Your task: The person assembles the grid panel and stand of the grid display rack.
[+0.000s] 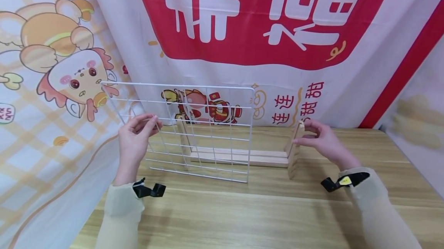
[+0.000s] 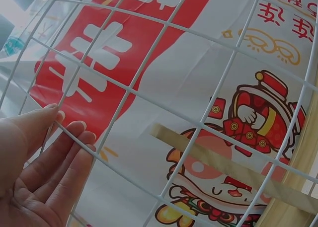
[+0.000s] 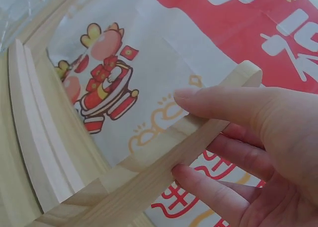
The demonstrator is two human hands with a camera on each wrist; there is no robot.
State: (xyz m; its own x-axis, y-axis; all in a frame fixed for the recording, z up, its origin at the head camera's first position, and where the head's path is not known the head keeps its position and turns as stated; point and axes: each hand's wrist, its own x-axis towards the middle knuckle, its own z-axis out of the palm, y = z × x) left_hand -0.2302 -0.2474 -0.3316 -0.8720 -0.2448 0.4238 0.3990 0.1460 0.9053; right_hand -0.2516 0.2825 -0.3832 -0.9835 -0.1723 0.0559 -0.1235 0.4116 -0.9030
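A white wire grid panel [image 1: 178,85] is held up over the table, tilted. Its left side is pinched between the thumb and fingers of my left hand [image 1: 137,137]; the left wrist view shows the thumb and fingertips at the wires. Behind the grid stands a light wooden stand, with a long base bar [image 1: 268,159] and an upright at each end. My right hand [image 1: 320,141] grips the right upright [image 1: 294,156] near its rounded top, thumb on one side and fingers on the other, as the right wrist view shows. The left upright [image 2: 218,160] shows through the wires.
The wooden tabletop [image 1: 222,214] stretches in front of the stand. A printed cloth [image 1: 249,75] with red and white characters hangs right behind it, and a checked cartoon cloth [image 1: 69,156] borders the left side. A pale wall [image 1: 412,98] stands at the right.
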